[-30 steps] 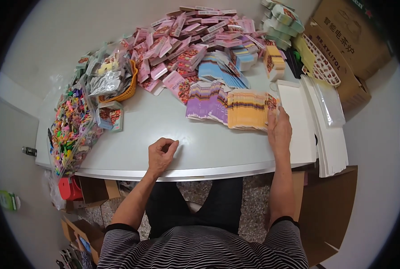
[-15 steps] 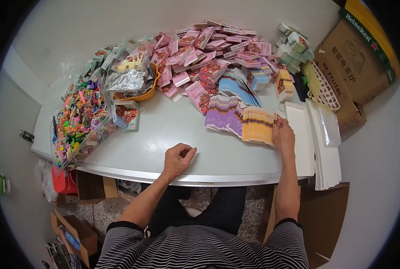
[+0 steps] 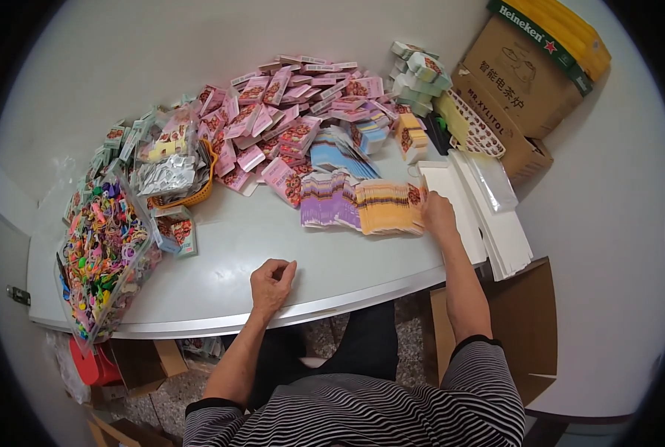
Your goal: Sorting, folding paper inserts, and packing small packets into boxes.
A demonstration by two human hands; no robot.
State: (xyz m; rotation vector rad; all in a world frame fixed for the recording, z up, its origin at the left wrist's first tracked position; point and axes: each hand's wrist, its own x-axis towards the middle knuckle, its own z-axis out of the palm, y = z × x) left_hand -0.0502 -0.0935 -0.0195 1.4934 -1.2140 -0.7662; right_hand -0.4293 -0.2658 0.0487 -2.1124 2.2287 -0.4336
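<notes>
Right hand (image 3: 438,214) at yellow card row (image 3: 385,208)'s right end, can't tell grip; left hand (image 3: 271,289) front-left of it, fingers curled narrow.

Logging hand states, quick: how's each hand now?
Left hand: loosely curled, nothing visibly held.
Right hand: fingers at yellow cartons, grip cannot be told.

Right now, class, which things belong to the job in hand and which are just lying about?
Seemingly in use:
- right hand, at the orange cartons
- left hand, apart from them

Seemingly lying about:
- pink boxes
- yellow basket
- colourful trinkets
- cardboard boxes
</notes>
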